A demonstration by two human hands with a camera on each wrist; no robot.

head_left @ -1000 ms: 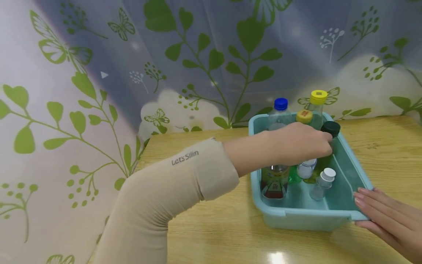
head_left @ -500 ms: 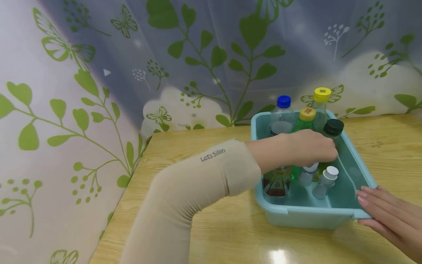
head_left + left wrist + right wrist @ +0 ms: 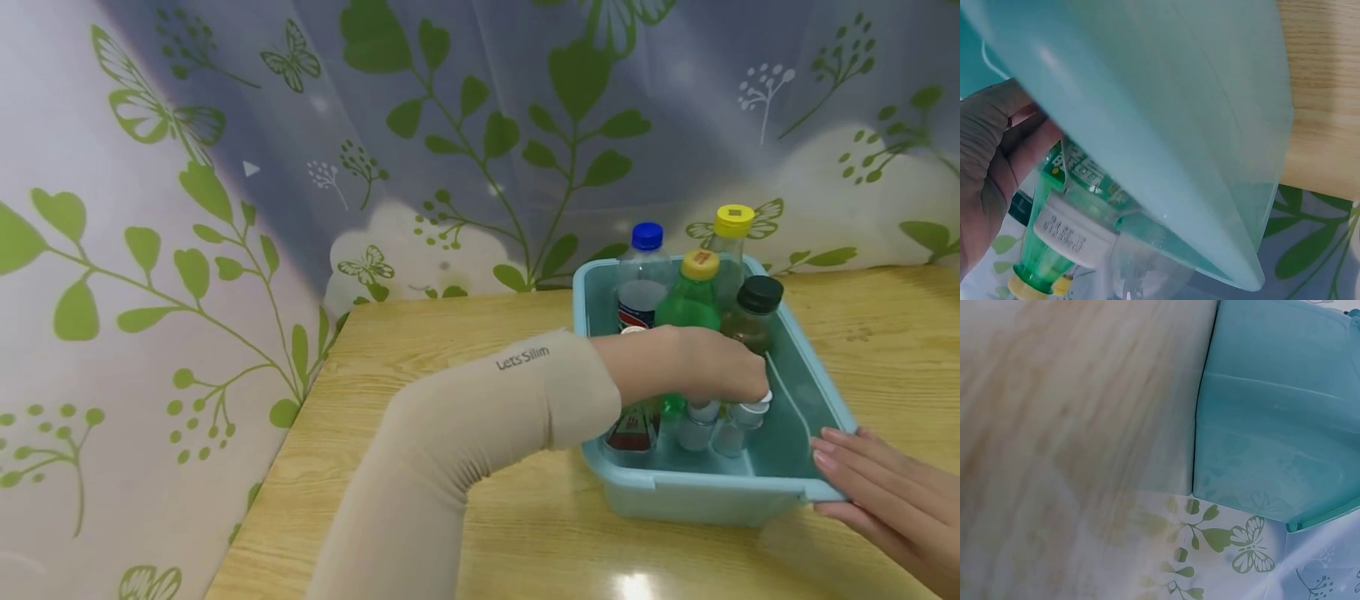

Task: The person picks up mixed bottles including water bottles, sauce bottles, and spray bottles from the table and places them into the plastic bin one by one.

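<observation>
My left hand (image 3: 712, 362) reaches into a light-blue plastic bin (image 3: 697, 487), its fingers bent down over the white cap of a small clear bottle (image 3: 735, 433). The left wrist view catches this hand (image 3: 997, 144) behind the bin wall (image 3: 1147, 119), fingertips hidden, so I cannot tell whether it grips the cap. Beside it stand another small clear bottle (image 3: 696, 432) and a green bottle (image 3: 686, 308) with a yellow cap. My right hand (image 3: 885, 500) rests nearly straight fingers on the bin's front right corner.
Also in the bin are a blue-capped bottle (image 3: 641, 283), a taller yellow-capped bottle (image 3: 731, 250), a black-capped bottle (image 3: 752, 321) and a labelled bottle of dark liquid (image 3: 633, 429). The bin stands on a wooden table (image 3: 525, 517) before a leaf-patterned curtain (image 3: 465, 167).
My left hand has come down from beside the black-capped bottle toward the near small bottle, uncovering more of the green bottle. The right hand stays at the bin corner.
</observation>
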